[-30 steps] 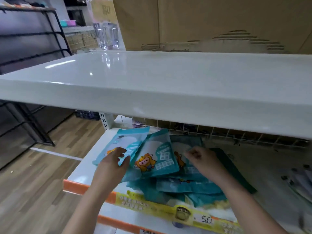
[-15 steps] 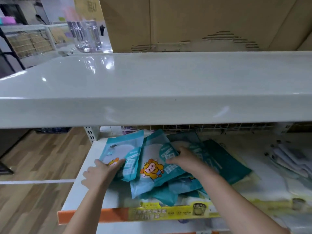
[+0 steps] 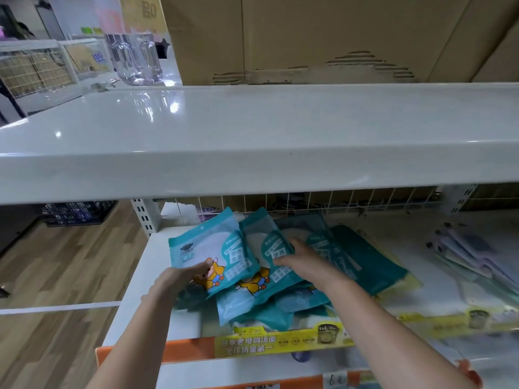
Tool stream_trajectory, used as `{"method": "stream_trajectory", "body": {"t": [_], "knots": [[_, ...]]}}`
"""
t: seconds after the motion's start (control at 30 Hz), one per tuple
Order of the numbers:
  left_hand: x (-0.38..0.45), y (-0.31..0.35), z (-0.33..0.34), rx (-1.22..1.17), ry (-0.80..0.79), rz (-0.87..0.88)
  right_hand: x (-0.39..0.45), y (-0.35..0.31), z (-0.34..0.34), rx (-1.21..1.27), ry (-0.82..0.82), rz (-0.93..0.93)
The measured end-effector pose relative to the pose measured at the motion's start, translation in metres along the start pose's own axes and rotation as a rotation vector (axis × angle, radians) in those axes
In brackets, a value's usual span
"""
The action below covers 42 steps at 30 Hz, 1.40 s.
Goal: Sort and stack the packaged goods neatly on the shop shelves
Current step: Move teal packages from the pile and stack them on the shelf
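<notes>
While teal packets (image 3: 269, 276) lie fanned on lower shelf (image 3: 134, 290), long axes point away toward back grid. Left hand (image 3: 179, 279) pinches near corner of leftmost packet (image 3: 213, 248); right hand (image 3: 306, 262) rests flat-fingered on middle packet (image 3: 264, 242) (hands about equally near pile).

Upper shelf (image 3: 252, 141) overhangs low, limits reach height. Wire back grid (image 3: 337, 202) blocks the far side. Teal packets (image 3: 269, 265) crowd lower shelf (image 3: 140, 276) centre-left; pale packets (image 3: 471, 256) far right. Bare gap between piles, bare strip at left edge.
</notes>
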State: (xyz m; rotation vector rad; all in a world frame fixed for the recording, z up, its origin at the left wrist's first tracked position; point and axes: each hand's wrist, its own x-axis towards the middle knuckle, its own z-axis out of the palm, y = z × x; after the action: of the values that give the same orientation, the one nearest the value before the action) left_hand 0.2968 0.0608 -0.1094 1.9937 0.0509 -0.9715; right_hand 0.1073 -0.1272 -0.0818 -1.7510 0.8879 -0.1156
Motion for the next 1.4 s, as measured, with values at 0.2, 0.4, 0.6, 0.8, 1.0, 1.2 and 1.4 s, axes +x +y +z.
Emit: {"method": "stream_trajectory", "body": {"t": [0.2, 0.4, 0.6, 0.8, 1.0, 1.2, 1.4], "knots": [[-0.006, 0.0, -0.004, -0.447, -0.093, 0.085, -0.006, 0.0, -0.003, 0.084, 0.01, -0.006], [-0.032, -0.008, -0.003, -0.528, -0.113, 0.303, -0.021, 0.016, -0.021, 0.171, 0.143, -0.063], [-0.068, -0.003, 0.031, -0.476, -0.119, 0.435, -0.045, 0.043, -0.059, 0.254, 0.353, -0.09], [-0.1, 0.009, 0.081, -0.48, -0.131, 0.417, -0.077, 0.073, -0.106, 0.368, 0.486, -0.095], [-0.127, 0.012, 0.152, -0.516, -0.119, 0.394, -0.124, 0.112, -0.171, 0.364, 0.541, -0.125], [-0.178, 0.016, 0.247, -0.454, -0.15, 0.43, -0.168, 0.16, -0.254, 0.349, 0.631, -0.12], [-0.224, 0.013, 0.339, -0.406, -0.217, 0.473, -0.211, 0.212, -0.327, 0.39, 0.723, -0.09]]}}
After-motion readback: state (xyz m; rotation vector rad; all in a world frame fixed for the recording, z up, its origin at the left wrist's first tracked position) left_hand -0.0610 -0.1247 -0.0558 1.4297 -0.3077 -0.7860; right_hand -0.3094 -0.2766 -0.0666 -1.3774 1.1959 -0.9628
